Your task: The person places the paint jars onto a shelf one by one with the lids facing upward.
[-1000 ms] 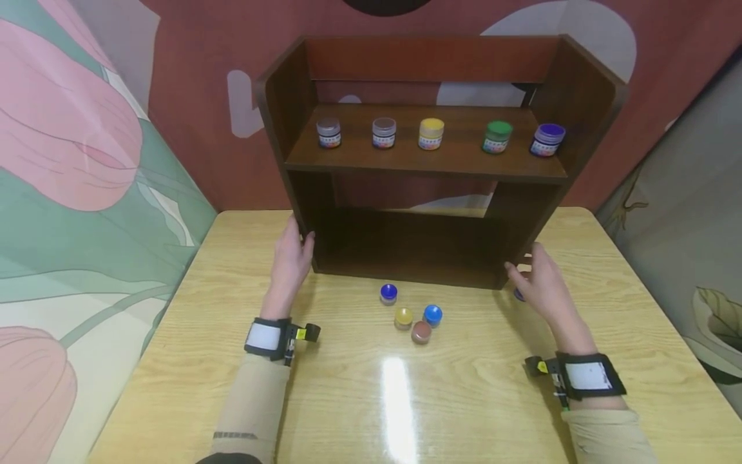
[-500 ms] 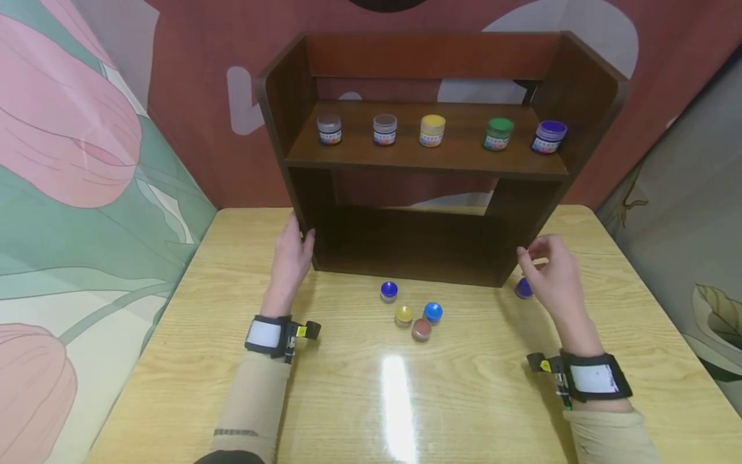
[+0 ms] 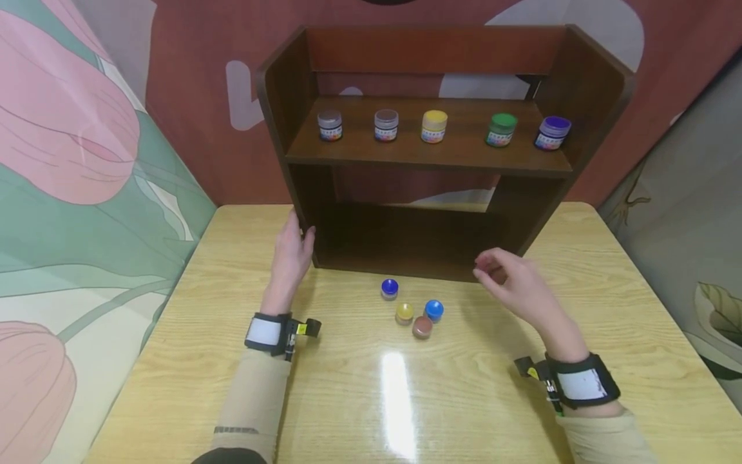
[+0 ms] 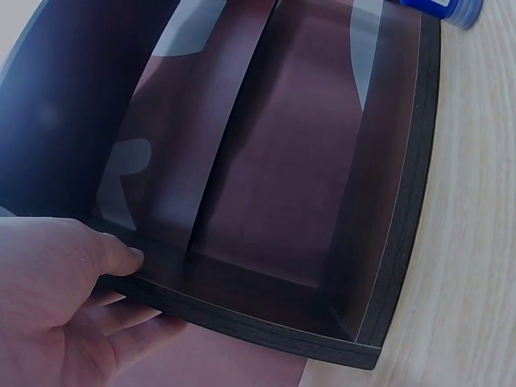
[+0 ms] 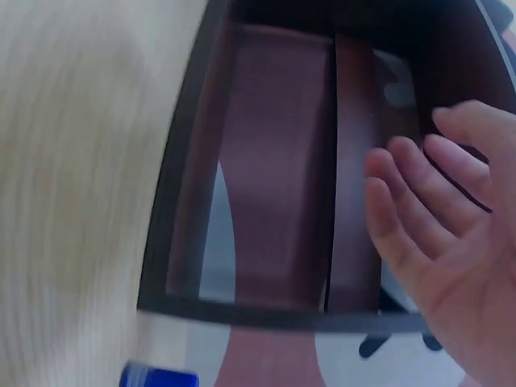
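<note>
My left hand grips the left side panel of a dark brown two-tier wooden shelf. In the left wrist view the thumb lies over the panel's edge, with the fingers on its outer side. My right hand hovers before the shelf's lower right corner, fingers loosely curled and holding nothing. On the upper board stand several small paint jars, among them a yellow-lidded jar, a green-lidded jar and a purple-lidded jar. The shelf's lower level holds nothing.
On the table before the shelf sit a dark blue jar, a yellow jar, a bright blue jar and a brown jar. Another blue-lidded jar shows beside the shelf in the right wrist view. Patterned cloth hangs behind.
My right hand has come off the shelf's right side and swung left in front of it, now covering the jar at that corner. My left hand keeps its grip.
</note>
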Tool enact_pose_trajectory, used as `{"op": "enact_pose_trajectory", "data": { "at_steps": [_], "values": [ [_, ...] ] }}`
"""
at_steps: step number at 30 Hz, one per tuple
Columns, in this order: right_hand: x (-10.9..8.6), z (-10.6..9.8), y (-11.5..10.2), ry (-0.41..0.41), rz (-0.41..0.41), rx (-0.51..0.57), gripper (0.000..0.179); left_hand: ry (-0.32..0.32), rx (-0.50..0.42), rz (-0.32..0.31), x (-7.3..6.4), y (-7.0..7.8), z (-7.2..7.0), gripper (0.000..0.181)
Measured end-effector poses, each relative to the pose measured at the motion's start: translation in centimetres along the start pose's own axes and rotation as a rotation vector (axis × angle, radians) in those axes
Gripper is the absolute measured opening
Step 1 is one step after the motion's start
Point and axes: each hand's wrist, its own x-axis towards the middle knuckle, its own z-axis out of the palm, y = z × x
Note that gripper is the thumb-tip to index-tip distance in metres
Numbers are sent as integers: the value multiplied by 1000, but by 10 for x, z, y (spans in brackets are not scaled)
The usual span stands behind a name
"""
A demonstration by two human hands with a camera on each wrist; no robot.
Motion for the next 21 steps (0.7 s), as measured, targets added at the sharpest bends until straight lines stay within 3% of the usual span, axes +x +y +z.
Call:
{"op": "enact_pose_trajectory", "data": {
  "at_steps": [6,11,16,21],
  "values": [
    [-1,15,-13,-283,-3,58,27,2,13,7,0,0,0,40],
    [-4,25,-21,-435,-1,66,38,-3,8,-5,0,1,-1,40],
    [-6,34,-29,-459,-45,35,37,-7,11,-8,0,1,-1,42],
    [-7,44,-41,-404,-182,9,32,-7,8,-18,1,0,0,43]
  ]
}}
